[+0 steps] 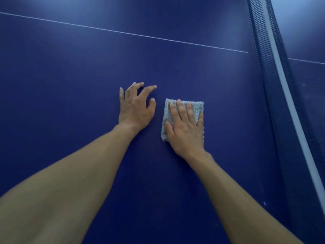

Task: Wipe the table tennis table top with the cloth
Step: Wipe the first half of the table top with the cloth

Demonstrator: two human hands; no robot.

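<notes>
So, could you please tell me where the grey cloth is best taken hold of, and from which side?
Probably from above: the cloth lies flat on the table top, so no edge stands up. The right hand presses it with flat fingers; for lifting, pinch its bare far left corner.

Ahead of the right hand [186, 131], which lies flat on the cloth [197, 107], open desk [70, 76] runs past the white line [123, 32]. The left hand [135, 110] lies just beside it on its left. Well to its right, the net [274, 85] stands as a barrier.
</notes>
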